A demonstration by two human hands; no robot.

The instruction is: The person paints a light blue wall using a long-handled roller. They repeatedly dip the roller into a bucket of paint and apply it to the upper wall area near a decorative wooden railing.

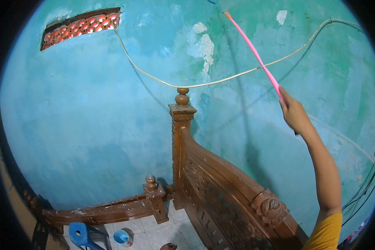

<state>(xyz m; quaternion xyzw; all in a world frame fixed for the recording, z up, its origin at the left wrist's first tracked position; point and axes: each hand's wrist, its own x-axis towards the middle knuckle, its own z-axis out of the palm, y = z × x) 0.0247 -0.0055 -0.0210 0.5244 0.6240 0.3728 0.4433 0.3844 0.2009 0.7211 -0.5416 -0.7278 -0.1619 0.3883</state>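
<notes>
My right hand point(292, 111), at the end of a raised arm in a yellow sleeve, grips the lower end of a pink pole point(251, 47). The pole slants up and left in front of a blue-green wall point(303, 90) and crosses a pale cable point(218, 82). Its top has an orange tip, and a thin blue piece point(213, 2) beyond it is cut off by the upper frame edge. At the bottom edge, a small part of what looks like my left hand point(168, 246) shows above the floor; most of it is hidden.
A carved wooden headboard point(218, 190) with a tall post point(182, 150) stands by the wall corner. Paint-spotted wooden rails point(112, 207) lie left of it. On the tiled floor point(157, 229) are a blue plastic stool point(81, 234) and a small bucket point(122, 238) containing blue liquid. Dark cables point(364, 193) hang right.
</notes>
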